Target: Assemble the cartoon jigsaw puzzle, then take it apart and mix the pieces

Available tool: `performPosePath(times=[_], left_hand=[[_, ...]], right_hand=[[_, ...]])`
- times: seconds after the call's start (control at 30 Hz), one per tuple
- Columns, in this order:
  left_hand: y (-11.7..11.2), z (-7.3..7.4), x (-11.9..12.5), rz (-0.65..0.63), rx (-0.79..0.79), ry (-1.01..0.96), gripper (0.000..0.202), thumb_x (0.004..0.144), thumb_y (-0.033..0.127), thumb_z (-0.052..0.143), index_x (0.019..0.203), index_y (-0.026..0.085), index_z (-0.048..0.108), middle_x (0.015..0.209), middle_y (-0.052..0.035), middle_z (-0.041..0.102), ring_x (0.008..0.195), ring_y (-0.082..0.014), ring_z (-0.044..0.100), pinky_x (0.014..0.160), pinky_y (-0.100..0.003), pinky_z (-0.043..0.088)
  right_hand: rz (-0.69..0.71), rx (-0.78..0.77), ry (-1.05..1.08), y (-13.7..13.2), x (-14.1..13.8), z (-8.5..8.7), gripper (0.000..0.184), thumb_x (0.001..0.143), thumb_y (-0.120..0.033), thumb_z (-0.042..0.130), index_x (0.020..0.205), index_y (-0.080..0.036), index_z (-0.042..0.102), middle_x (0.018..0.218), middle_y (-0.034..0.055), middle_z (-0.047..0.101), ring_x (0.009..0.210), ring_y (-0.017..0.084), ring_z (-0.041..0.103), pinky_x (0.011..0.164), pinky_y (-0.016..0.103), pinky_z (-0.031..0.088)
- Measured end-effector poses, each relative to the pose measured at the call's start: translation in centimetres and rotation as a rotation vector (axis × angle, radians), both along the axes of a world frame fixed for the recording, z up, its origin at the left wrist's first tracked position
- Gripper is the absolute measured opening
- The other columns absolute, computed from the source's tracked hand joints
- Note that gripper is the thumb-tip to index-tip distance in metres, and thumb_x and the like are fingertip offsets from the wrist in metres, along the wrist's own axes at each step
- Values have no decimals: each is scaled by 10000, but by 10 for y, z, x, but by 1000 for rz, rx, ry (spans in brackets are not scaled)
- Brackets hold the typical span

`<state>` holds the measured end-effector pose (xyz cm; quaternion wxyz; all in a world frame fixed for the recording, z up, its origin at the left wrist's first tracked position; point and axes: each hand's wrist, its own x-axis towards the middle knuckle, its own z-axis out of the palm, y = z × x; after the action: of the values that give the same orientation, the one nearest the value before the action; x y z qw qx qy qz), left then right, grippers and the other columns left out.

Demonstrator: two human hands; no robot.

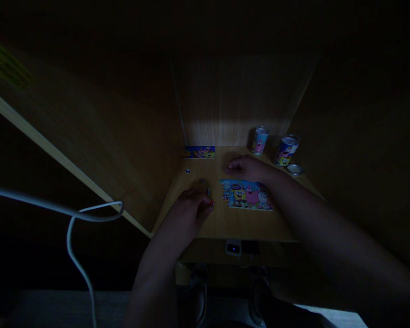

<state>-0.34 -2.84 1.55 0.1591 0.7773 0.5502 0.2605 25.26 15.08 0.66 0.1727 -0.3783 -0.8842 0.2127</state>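
A partly assembled cartoon jigsaw puzzle [249, 195] lies on the wooden surface, its left edge uneven. My left hand [193, 205] is to the left of it, thumb and fingers closed on a small puzzle piece with red on it [211, 203]. Just beyond the puzzle's top edge is my right hand [241, 165], fingers curled together; whether anything is between them is hidden in the dim light. Two loose puzzle pieces, one nearer [202, 181] and one farther [187, 171], lie beyond my left hand. My right forearm covers the puzzle's upper right corner.
A cartoon picture strip [200, 152] lies against the back panel. Two cartoon-printed cans, one pink and blue [260, 141] and one darker [286, 150], stand at back right beside a round lid [295, 169]. A white cable [78, 214] hangs at left; a small lit device [233, 248] sits below the front edge.
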Motion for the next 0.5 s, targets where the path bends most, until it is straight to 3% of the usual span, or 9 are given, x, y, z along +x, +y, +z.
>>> performPosePath(times=[0.23, 0.5], left_hand=[[6, -7, 27, -21, 61, -103, 112, 938, 106, 781, 975, 210, 764, 1010, -38, 756, 980, -231, 724, 905, -390, 570], [7, -11, 30, -60, 104, -78, 112, 964, 120, 759, 1015, 221, 761, 1049, -39, 746, 1027, -237, 714, 945, -412, 572]], right_hand=[[8, -4, 6, -2, -2, 3, 427, 988, -548, 557, 788, -188, 670, 690, -10, 598, 677, 152, 505, 662, 300, 346], [-4, -19, 2, -4, -2, 6, 454, 978, -587, 565, 798, -187, 680, 698, -7, 603, 680, 159, 513, 665, 303, 346]])
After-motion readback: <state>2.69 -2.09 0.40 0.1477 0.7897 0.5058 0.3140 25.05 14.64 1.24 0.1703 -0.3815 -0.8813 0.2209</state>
